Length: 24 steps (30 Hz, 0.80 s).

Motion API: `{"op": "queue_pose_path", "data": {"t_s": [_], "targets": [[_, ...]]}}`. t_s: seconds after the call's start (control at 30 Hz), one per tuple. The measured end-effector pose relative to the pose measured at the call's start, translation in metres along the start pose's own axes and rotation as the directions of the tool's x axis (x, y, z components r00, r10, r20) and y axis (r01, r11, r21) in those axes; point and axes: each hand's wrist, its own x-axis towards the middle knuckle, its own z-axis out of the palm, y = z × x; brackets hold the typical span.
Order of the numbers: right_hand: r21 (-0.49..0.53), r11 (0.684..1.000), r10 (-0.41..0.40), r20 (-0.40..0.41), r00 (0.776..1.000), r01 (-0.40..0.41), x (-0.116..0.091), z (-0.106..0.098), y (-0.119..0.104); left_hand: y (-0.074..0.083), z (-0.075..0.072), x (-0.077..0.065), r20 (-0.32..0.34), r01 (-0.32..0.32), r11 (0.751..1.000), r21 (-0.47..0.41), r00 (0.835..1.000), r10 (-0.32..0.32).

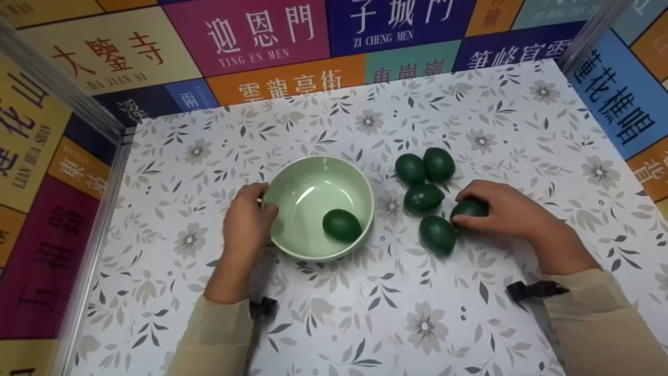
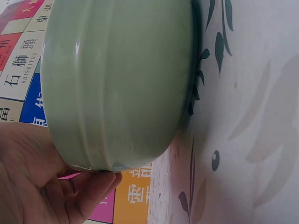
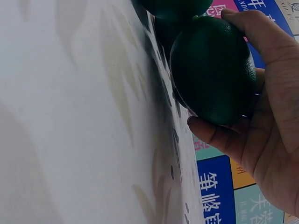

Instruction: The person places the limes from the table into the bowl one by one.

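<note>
A pale green bowl (image 1: 292, 198) stands on the table, with one dark green lime (image 1: 342, 225) lying inside it. My left hand (image 1: 245, 222) grips the bowl's left rim, its thumb over the edge and the other fingers along the outer wall. In the left wrist view the fingers (image 2: 96, 193) lie against the bowl's side (image 2: 117, 84). To the right of the bowl, several limes (image 1: 424, 198) lie in a loose cluster. My right hand (image 1: 509, 209) holds the rightmost lime (image 3: 212, 70) between thumb and fingers, close beside the others.
White floral paper (image 1: 365, 324) covers the table. Printed panels (image 1: 261, 31) with large characters form walls at the back and both sides. A metal frame post (image 1: 99, 209) runs along the left edge. Dark straps (image 1: 537, 290) sit at both wrists.
</note>
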Motion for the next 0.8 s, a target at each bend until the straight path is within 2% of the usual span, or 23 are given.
{"op": "queue_pose_path", "data": {"t_s": [0.27, 0.8], "targets": [[0.002, 1.0, -0.026, -0.031, 0.999, 0.026, 0.0, -0.003, -0.001, 0.0, 0.0, -0.002, -0.008, 0.001, 1.0, 0.01, 1.0, -0.001], [-0.014, 1.0, -0.015, -0.019, 1.0, 0.015, 0.003, -0.011, -0.013, 0.0, -0.001, 0.0, 0.011, -0.006, 1.0, 0.017, 1.0, 0.005]]}}
